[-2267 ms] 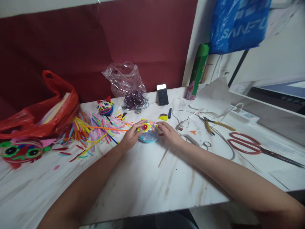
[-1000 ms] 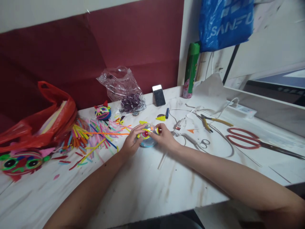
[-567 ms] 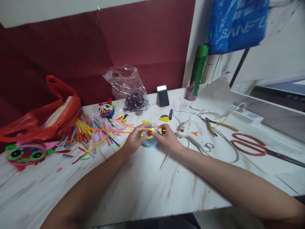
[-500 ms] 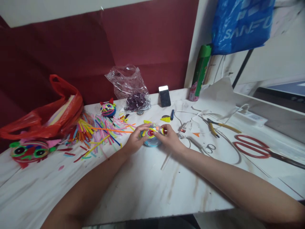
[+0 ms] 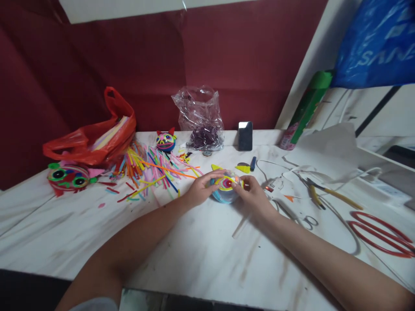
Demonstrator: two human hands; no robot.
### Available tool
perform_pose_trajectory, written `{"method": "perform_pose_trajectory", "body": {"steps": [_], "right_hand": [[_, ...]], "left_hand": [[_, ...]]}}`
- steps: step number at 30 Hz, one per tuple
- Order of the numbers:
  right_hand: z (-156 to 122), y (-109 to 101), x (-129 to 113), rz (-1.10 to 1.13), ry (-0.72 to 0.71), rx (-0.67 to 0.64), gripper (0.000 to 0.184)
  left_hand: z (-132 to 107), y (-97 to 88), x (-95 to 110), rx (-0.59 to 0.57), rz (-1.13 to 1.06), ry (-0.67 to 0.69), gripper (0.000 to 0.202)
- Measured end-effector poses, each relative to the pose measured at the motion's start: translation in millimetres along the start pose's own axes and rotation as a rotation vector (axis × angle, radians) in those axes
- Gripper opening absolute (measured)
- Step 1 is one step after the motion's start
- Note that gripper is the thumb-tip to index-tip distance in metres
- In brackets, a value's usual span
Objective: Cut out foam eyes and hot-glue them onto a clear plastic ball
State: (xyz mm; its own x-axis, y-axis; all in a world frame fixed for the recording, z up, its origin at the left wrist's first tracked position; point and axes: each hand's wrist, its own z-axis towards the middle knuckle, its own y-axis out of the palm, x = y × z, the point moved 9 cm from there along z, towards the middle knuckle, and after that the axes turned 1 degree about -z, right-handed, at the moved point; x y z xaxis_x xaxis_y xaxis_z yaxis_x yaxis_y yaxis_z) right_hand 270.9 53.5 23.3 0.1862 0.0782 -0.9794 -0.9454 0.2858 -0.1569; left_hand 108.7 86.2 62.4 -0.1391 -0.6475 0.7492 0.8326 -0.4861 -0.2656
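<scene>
Between both hands is a clear rounded ball [image 5: 227, 197] with yellow, pink and red pieces on its top, held just over or on the marble-patterned table [image 5: 201, 255]. My left hand [image 5: 201, 188] wraps the ball's left side, thumb on the coloured pieces. From the right, my right hand [image 5: 256, 194] grips it with the thumb pressed near a red spot on top. A yellow triangular piece [image 5: 244, 169] lies just behind the ball, and a clear glue stick [image 5: 240, 226] lies in front of it.
Pipe cleaners [image 5: 155, 170], a red bag [image 5: 87, 142] and two decorated faces [image 5: 166, 141] are on the left. To the right lie a glue gun [image 5: 288, 211], pliers [image 5: 333, 194], red-handled scissors [image 5: 379, 233] and cables. A phone [image 5: 245, 136] and spray can [image 5: 306, 110] stand behind.
The camera view has turned left and tilted, so everything sits further right in the picture. Both hands keep their hold on the ball, which is turned slightly.
</scene>
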Motion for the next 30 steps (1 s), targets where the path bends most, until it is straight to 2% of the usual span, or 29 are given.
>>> {"method": "perform_pose_trajectory", "body": {"steps": [4, 12, 20, 30], "right_hand": [[3, -1, 7, 0.031, -0.027, -0.030, 0.048], [2, -2, 9, 0.024, -0.032, -0.020, 0.045], [2, -2, 7, -0.035, -0.043, -0.017, 0.048], [-2, -1, -1, -0.052, -0.038, -0.030, 0.049]], "left_hand": [[-5, 2.9, 8, 0.069, 0.131, 0.084, 0.029], [-8, 9.1, 26, 0.005, 0.353, 0.219, 0.033], [-5, 8.7, 26, -0.005, 0.388, 0.234, 0.031], [-5, 7.2, 29, 0.070, 0.367, 0.217, 0.029]]}}
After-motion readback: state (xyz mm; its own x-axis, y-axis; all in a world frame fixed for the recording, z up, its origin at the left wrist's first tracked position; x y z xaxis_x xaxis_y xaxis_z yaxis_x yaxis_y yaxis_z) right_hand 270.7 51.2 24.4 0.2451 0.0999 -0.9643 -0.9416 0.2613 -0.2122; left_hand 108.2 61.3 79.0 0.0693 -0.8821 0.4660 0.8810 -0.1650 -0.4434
